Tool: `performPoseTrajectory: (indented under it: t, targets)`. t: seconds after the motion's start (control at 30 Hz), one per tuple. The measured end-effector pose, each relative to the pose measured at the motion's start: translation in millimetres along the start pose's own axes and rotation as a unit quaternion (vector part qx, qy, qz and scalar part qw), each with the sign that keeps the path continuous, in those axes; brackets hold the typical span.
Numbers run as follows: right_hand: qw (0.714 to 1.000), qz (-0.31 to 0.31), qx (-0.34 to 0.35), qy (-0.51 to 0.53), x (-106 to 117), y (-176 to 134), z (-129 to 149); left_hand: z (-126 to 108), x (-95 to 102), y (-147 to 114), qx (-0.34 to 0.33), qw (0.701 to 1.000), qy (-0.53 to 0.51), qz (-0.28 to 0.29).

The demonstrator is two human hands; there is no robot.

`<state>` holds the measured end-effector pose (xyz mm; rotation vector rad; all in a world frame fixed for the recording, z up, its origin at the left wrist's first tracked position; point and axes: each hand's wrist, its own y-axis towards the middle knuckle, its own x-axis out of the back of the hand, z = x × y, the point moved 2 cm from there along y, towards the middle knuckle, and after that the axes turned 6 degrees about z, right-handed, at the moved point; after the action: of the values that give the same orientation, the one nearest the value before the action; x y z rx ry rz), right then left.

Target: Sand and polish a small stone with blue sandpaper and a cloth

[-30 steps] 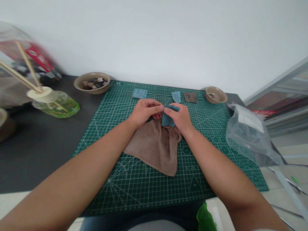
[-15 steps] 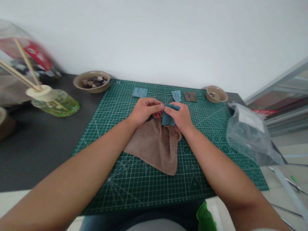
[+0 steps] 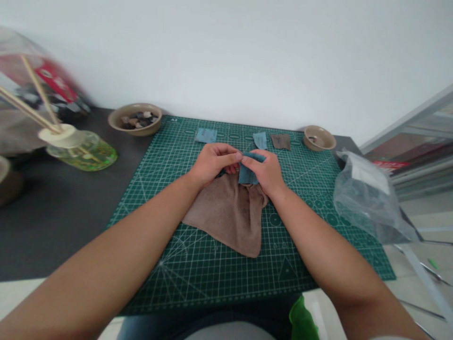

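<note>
My right hand (image 3: 268, 171) is closed on a small blue piece of sandpaper (image 3: 248, 176), thumb on top, with the piece folded over at its upper edge. My left hand (image 3: 215, 163) meets it at the fingertips, thumb and fingers pinched together; whatever lies between them is hidden. Under both hands a brown cloth (image 3: 226, 215) is spread, bunched near the right wrist. The cloth lies on a green cutting mat (image 3: 198, 283). A small dark thing (image 3: 221, 174) shows below my left fingers, too little visible to name.
Behind the hands lie two light blue pieces (image 3: 206, 135) and a brown piece (image 3: 281, 141). A bowl of stones (image 3: 155, 123) stands back left, a smaller bowl (image 3: 327, 141) back right. A reed diffuser (image 3: 85, 151) is at left, a clear plastic bag (image 3: 364, 198) at right.
Almost nothing differs. Both hands keep their grip and place over the cloth; the view has shifted very slightly.
</note>
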<state>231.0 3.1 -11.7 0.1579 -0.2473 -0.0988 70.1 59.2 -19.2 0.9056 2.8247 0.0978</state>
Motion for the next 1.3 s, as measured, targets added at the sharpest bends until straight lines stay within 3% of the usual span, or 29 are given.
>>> performPoseTrajectory:
  t: [1.3]
  targets:
    - [1.0, -0.005, 0.005, 0.005, 0.2, 1.3, -3.4, 1.5, 0.9, 0.5, -0.008, 1.0, -0.005, 0.005]
